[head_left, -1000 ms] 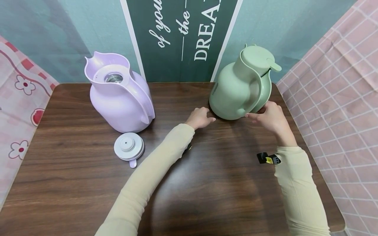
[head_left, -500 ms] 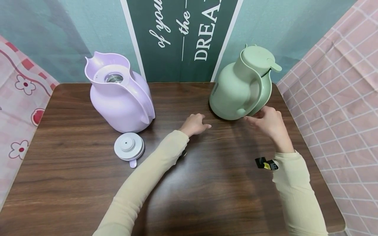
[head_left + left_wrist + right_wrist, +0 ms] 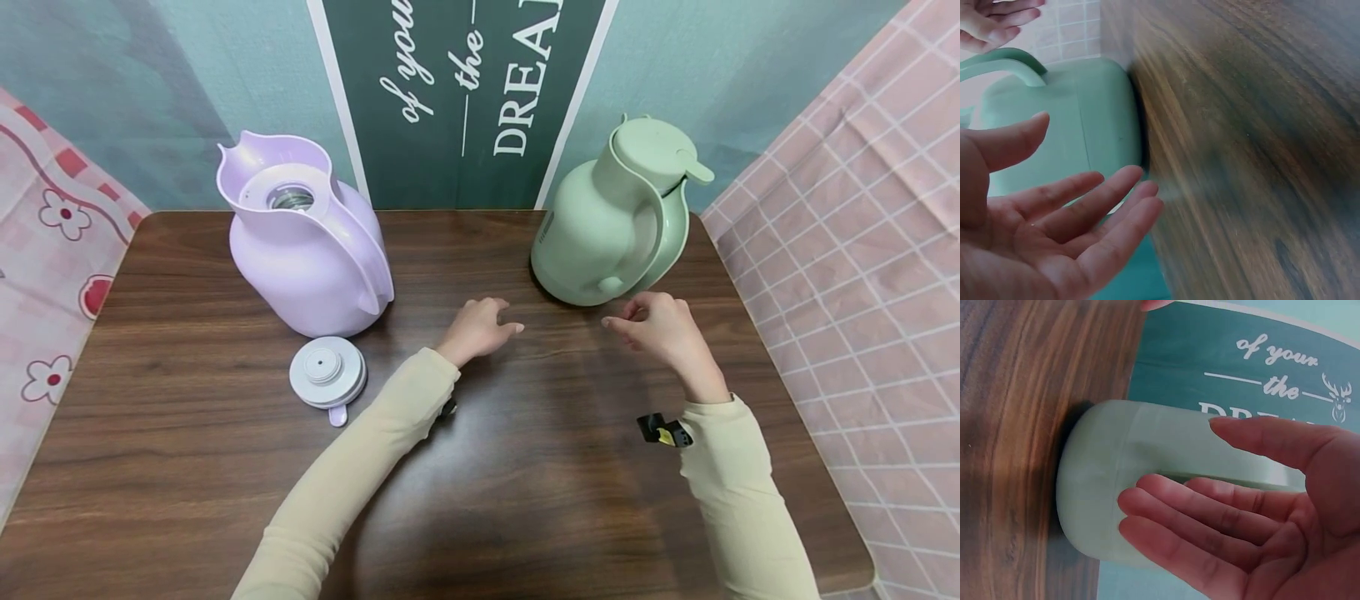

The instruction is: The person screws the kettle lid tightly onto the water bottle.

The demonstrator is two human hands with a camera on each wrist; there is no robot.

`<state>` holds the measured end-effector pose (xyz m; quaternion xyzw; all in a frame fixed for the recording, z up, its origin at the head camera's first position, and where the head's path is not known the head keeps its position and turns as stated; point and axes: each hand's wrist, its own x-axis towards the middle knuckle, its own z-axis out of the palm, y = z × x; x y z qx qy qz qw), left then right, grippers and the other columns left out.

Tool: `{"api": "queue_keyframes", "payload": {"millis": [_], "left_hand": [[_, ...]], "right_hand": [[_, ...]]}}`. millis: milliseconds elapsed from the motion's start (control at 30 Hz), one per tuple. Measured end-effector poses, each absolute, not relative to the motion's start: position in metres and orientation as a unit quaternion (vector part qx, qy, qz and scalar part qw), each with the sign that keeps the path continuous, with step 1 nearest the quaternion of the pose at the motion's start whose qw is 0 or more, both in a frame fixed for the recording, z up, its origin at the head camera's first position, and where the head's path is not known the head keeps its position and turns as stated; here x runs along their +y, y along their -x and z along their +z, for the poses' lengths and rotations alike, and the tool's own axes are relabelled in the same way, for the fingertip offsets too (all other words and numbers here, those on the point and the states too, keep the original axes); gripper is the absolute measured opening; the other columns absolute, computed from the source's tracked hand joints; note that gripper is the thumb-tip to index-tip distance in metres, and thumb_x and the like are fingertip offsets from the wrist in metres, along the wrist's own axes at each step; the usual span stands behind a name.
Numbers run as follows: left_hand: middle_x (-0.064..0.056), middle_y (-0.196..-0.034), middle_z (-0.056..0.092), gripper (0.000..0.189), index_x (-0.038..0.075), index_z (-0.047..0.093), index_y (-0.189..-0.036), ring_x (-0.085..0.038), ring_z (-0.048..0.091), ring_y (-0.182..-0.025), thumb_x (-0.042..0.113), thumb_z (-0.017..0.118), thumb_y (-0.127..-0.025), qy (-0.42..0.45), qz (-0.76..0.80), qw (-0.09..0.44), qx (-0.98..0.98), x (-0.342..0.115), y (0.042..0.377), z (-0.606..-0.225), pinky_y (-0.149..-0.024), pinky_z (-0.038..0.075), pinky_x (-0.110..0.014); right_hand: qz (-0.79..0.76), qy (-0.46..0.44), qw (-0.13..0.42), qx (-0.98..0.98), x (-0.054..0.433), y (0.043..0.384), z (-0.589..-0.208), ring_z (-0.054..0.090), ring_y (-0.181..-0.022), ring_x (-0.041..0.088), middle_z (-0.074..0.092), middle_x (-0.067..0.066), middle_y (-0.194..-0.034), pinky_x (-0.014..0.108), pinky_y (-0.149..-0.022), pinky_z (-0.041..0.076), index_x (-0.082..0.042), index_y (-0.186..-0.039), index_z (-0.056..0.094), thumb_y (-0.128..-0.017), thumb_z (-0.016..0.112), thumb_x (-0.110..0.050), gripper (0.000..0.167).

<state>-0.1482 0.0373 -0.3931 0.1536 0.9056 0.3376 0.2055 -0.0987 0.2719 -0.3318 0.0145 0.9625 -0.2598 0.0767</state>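
Note:
A green thermos jug (image 3: 592, 225) with its lid on stands upright at the back right of the table. In the head view my right hand (image 3: 660, 333) is just in front of its handle, apart from it, with nothing in the fingers. My left hand (image 3: 480, 329) hovers over the table to the left of the green jug, also holding nothing. The left wrist view shows relaxed, spread fingers (image 3: 1104, 212) before the green jug (image 3: 1066, 125). Loosely bent fingers (image 3: 1197, 519) appear in the right wrist view, with the jug (image 3: 1110, 481) behind them.
A lilac thermos jug (image 3: 307, 258) without its lid stands at the back left, its mouth open. Its round white stopper (image 3: 327, 372) with a lilac tab lies in front of it. Cloth backdrops (image 3: 870, 250) border the brown wooden table (image 3: 187, 467).
Both hands have drawn back from the green jug towards the person, the left one also moving left. The right fingers have come away from the handle's lower end. Both jugs stay in place.

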Motion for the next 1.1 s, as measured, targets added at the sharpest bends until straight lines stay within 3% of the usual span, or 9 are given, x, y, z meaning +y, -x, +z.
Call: {"api": "queue_keyframes", "payload": {"millis": [500, 633, 900, 1100], "left_hand": [[-0.013, -0.098, 0.064, 0.044, 0.001, 0.057, -0.120, -0.026, 0.058, -0.095, 0.030, 0.060, -0.087, -0.137, 0.332, 0.155, 0.920, 0.003, 0.131, -0.395, -0.084, 0.044, -0.039], [-0.009, -0.092, 0.064, 0.042, 0.001, 0.059, -0.117, -0.024, 0.059, -0.089, 0.031, 0.061, -0.086, -0.141, 0.317, 0.156, 0.925, -0.009, 0.129, -0.391, -0.079, 0.045, -0.037], [-0.012, -0.098, 0.066, 0.042, 0.002, 0.061, -0.114, -0.025, 0.060, -0.095, 0.034, 0.059, -0.087, -0.142, 0.296, 0.160, 0.931, -0.030, 0.120, -0.384, -0.081, 0.045, -0.040], [-0.011, -0.092, 0.067, 0.040, 0.001, 0.063, -0.110, -0.025, 0.062, -0.090, 0.033, 0.061, -0.086, -0.131, 0.312, 0.121, 0.933, -0.042, 0.109, -0.378, -0.078, 0.046, -0.040]], "right_hand": [[-0.237, 0.055, 0.082, 0.967, 0.264, 0.099, -0.351, 0.058, -0.070, 0.023, 0.064, 0.007, -0.075, 0.039, -0.064, 0.045, -0.003, -0.081, 0.061, -0.082, 0.065, -0.019, 0.016], [-0.247, 0.066, 0.094, 0.962, 0.262, 0.098, -0.356, 0.061, -0.078, 0.028, 0.066, 0.013, -0.083, 0.041, -0.068, 0.047, 0.001, -0.091, 0.062, -0.082, 0.065, -0.018, 0.021], [-0.257, 0.079, 0.122, 0.955, 0.259, 0.096, -0.363, 0.063, -0.082, 0.029, 0.067, 0.016, -0.088, 0.042, -0.070, 0.048, 0.004, -0.102, 0.059, -0.082, 0.064, -0.015, 0.028], [-0.252, 0.074, 0.145, 0.954, 0.257, 0.094, -0.364, 0.062, -0.081, 0.030, 0.066, 0.017, -0.090, 0.042, -0.068, 0.048, 0.005, -0.106, 0.058, -0.084, 0.063, -0.016, 0.031]]}}
